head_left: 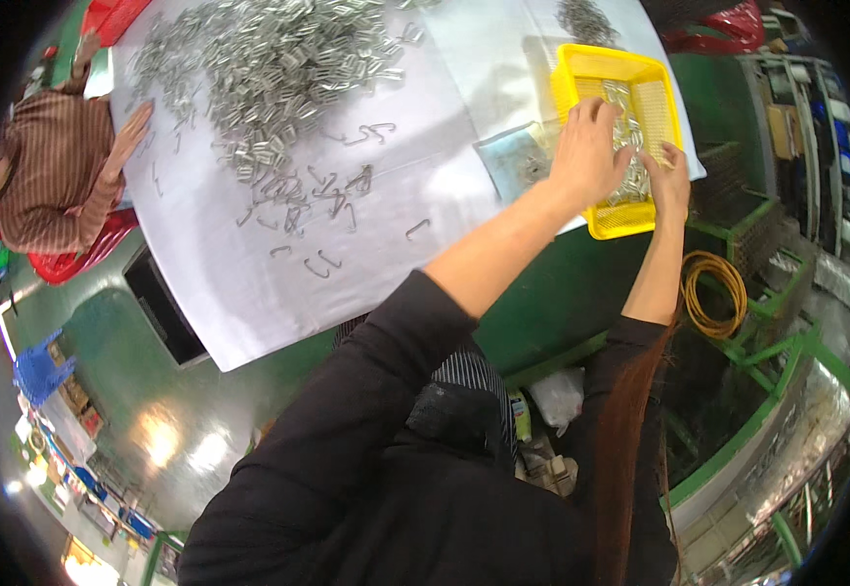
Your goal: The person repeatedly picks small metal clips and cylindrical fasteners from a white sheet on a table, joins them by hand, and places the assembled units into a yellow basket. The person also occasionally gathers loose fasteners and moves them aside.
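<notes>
A yellow plastic basket (676,93) stands at the table's right edge, with silver metal pieces (632,186) lined up along its middle. My left hand (586,146) reaches over its near left rim. The fingers are bent over the pieces, and the thumb stands apart from them. At the right rim is my right hand (671,181), its fingers curled in toward the same pieces. Whatever those fingers pinch is too small to make out. Left of the basket, a light-blue plastic bag (515,161) with small metal parts lies on the white table covering (386,254).
Shiny metal pieces (288,68) form a large heap on the table, with bent wire hooks (322,262) scattered nearby. A darker pile of small parts (586,21) lies behind the basket. Another person (59,166) sits at the left. A coiled orange hose (714,295) hangs at right.
</notes>
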The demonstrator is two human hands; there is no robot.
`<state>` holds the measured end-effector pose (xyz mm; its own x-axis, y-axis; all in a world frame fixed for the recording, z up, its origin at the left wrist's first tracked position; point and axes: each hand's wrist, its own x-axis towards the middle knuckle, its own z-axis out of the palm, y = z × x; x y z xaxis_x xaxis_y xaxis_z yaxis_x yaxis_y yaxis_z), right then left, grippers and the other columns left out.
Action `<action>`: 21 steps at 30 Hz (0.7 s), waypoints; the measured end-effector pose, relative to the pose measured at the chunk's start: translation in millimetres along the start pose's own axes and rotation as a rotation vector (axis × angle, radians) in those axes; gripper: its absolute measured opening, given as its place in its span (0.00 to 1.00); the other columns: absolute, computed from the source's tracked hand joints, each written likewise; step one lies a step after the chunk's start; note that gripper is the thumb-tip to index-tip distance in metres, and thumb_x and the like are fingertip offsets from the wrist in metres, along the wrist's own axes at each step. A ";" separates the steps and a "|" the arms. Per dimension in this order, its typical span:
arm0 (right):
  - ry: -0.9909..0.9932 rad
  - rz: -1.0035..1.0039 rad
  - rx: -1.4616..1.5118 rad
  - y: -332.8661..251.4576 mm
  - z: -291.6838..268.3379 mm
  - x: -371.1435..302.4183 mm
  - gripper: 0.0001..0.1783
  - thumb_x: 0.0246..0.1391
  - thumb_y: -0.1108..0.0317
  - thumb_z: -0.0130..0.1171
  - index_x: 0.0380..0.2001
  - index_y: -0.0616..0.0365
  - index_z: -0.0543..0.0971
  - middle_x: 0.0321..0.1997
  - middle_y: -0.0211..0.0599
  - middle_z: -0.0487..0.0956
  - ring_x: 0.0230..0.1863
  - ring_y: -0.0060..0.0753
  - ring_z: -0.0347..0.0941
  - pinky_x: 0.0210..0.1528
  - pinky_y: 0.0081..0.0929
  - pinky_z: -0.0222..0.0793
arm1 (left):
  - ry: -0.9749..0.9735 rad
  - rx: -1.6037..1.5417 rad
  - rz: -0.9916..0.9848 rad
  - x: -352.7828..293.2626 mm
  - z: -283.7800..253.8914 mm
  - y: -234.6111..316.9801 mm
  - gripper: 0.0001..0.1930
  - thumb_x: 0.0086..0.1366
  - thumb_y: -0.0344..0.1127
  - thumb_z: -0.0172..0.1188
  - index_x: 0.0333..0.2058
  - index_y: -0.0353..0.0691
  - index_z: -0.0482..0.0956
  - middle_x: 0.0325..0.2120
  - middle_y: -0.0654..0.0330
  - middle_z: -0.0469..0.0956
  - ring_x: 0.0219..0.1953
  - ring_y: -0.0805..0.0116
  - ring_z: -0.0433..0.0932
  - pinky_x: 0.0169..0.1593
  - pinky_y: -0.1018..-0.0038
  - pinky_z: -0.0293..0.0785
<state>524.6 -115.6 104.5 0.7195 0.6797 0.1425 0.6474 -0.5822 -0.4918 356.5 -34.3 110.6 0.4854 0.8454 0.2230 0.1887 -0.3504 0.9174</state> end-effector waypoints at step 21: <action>-0.474 -0.923 0.276 -290.6 294.8 -294.3 0.27 0.54 0.56 0.49 0.56 0.55 0.64 0.63 0.35 0.60 0.66 0.38 0.49 0.65 0.47 0.39 | 0.400 0.334 -0.301 -240.7 -331.2 -223.9 0.29 0.64 0.43 0.46 0.61 0.45 0.50 0.61 0.53 0.51 0.64 0.52 0.46 0.62 0.45 0.32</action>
<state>50.6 -15.0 -47.7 -0.2286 0.9436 0.2394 0.7690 0.3259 -0.5499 -85.3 -25.8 -39.3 0.0226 0.9904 0.1360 0.5578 -0.1254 0.8205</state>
